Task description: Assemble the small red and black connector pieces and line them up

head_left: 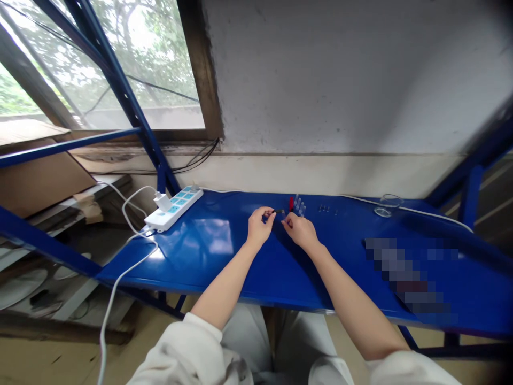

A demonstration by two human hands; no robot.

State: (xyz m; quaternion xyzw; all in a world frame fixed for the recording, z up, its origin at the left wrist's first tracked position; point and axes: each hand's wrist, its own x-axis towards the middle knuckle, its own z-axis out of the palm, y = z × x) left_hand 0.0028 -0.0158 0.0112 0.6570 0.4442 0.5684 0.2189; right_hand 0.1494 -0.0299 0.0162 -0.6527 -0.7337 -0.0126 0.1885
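Note:
My left hand (259,227) is closed in a pinch around a thin dark stick-like tool (278,211), whose exact kind is too small to make out. Its tip points right, toward a small clear tube (284,216) pinched in the fingers of my right hand (301,231). Whether tip and tube touch, I cannot tell. Just behind my right hand lie a small red object (291,202) and several clear tubes (298,203). Farther right, several tiny clear pieces (324,208) sit in a loose group on the blue table (216,267).
A white power strip (176,208) with a plugged-in adapter (162,201) is at the left, its cable hanging over the front edge. A clear glass container (383,210) stands back right beside a white cable (433,214). A blurred-out object (404,278) lies front right. Blue frame posts flank the table.

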